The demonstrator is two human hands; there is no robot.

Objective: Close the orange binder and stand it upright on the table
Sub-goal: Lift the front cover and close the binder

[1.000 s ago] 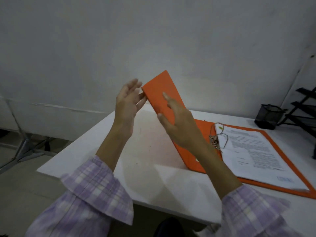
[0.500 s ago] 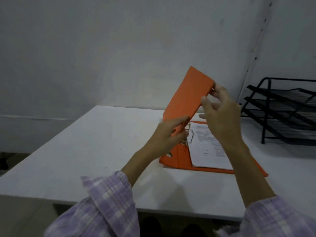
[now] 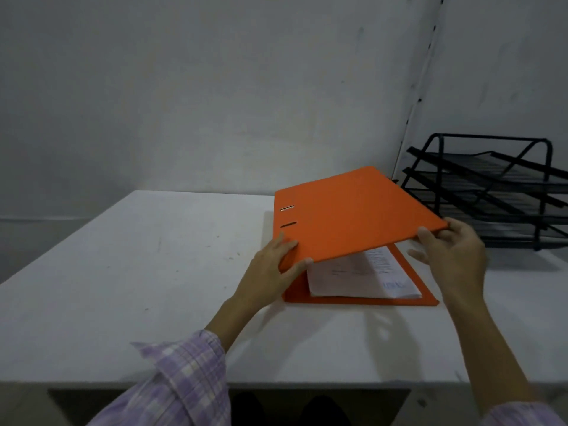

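Nearest you, your left hand (image 3: 270,265) clasps the spine corner of the orange binder (image 3: 353,216), thumb on top, while your right hand (image 3: 451,250) pinches the free edge of its front cover, both at the right of the white table (image 3: 138,272). Half a second ago that cover stood steeply raised; now it has swung down to a shallow slope over the sheaf of printed papers (image 3: 365,276) inside, so closing looks nearly finished and standing the binder upright is yet to come. Just beyond, a black wire letter tray (image 3: 491,192) stands by the wall, its tiers apparently empty.
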